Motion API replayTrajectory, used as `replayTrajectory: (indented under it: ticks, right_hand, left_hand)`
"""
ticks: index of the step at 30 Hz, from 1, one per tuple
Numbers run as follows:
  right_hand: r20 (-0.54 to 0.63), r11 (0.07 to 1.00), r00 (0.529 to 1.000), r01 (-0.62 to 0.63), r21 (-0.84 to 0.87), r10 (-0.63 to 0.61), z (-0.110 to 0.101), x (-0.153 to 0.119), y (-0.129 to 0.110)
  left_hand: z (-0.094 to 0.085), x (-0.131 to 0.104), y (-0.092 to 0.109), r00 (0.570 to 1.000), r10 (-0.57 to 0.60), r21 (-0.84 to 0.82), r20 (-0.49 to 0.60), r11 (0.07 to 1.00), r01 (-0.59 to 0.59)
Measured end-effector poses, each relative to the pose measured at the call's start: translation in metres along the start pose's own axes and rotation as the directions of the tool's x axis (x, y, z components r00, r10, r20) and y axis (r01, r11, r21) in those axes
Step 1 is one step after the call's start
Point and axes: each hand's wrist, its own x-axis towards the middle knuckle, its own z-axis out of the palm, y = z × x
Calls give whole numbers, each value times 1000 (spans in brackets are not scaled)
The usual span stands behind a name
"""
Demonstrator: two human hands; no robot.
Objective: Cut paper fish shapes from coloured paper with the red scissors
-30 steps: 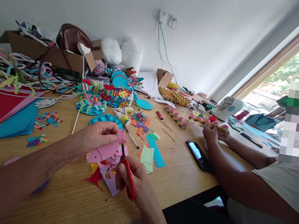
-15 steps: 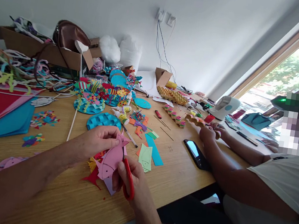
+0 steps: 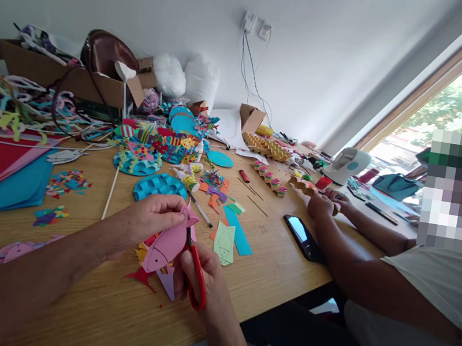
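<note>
my left hand (image 3: 163,215) pinches the tail end of a pink paper fish (image 3: 164,245) between thumb and fingers, its drawn eye and gill line slanting down toward me. my right hand (image 3: 207,271) is closed around the red handles of a pair of scissors (image 3: 198,270), and the dark blades meet the fish's edge just below the tail. the fish is up in front of me, above a heap of scraps on the tabletop (image 3: 267,278); a red paper scrap (image 3: 142,277) and a purple paper scrap (image 3: 168,284) poke out from under it.

just right of my hands lies a green paper piece (image 3: 224,243) with a fish outline, beside a blue paper strip (image 3: 239,234). a pen (image 3: 201,210) and a blue bumpy disc (image 3: 160,188) lie beyond my left hand. more pink paper fish shapes (image 3: 15,252) lie near my left forearm. to my right, past a phone (image 3: 303,237), a co-worker's hands (image 3: 323,206) are at a painted egg-carton strip (image 3: 304,187).
</note>
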Motion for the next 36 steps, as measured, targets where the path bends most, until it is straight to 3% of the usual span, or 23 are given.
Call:
replayTrajectory:
  ticks: [9,25,36]
  right_hand:
    - [-23,1000,1000,-7,-27,6,2,-2,-3]
    - [-15,999,1000,0,-33,-1,0,-2,-3]
    - [-57,993,996,-67,-95,62,3,-3,-9]
  left_hand:
    - [0,-3,4,1000,-1,-2,10,1000,1]
    - [-4,-2,2,992,-28,9,122,1000,27]
    - [-11,-2,5,980,-33,49,196,999,24]
